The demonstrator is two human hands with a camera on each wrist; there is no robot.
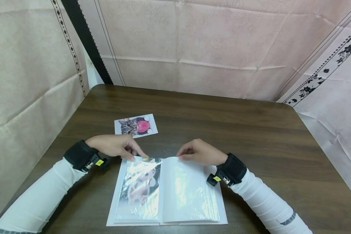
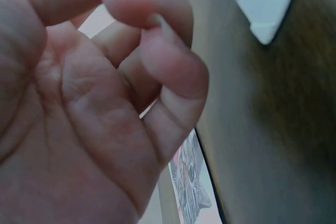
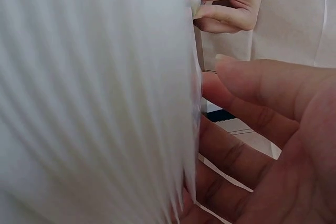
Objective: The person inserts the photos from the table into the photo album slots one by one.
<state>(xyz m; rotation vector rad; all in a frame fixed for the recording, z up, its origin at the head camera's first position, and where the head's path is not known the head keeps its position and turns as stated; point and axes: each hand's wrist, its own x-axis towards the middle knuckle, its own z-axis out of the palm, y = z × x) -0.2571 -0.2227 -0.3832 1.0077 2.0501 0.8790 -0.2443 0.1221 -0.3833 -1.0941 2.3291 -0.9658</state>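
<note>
An open photo album [image 1: 112,208] with clear plastic pockets lies on the table. Its left page [image 1: 137,213] carries a photo of a pink animal figure [image 1: 140,188] behind shiny plastic; the right page [image 1: 190,191] shows a blank pocket. My left hand [image 1: 118,146] pinches the left page's top edge between thumb and index finger, also visible in the right wrist view. At the right page's upper left corner is my right hand [image 1: 203,152], its relaxed fingers [image 3: 236,156] touching the edge while the thumb stands apart. Many page edges fan out beside it.
Beyond my left hand lies a loose photo of a tabby cat with a pink round shape [image 1: 143,126]. The brown wooden table [image 1: 251,130] extends around the album. Pale cloth [image 1: 207,39] hangs behind and at both sides.
</note>
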